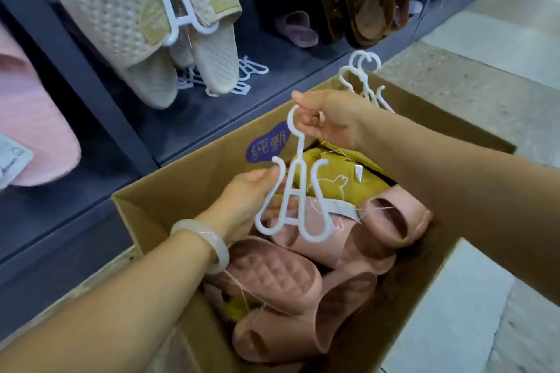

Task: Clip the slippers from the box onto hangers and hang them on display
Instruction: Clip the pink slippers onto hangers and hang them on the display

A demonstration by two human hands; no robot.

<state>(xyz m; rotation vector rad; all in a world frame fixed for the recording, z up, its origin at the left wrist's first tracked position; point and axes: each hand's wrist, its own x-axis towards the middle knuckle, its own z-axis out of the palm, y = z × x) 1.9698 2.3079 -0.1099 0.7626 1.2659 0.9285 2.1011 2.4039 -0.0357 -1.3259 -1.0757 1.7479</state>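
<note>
Centre frame: right hand (328,121) pinches the hanger (295,191) hook, left hand (248,200) grips one arm, steadying it over the box (181,188). Pink slippers (272,278) lie below, unclipped.

white hanger (295,191) upright, pink slippers (272,275) boxed

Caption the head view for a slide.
Both hands, left and right, hold a white hanger over the slipper box.

Both hands (328,119) (245,200) hold white hanger (295,191) above pink slippers (303,281) in box (188,191).
</note>
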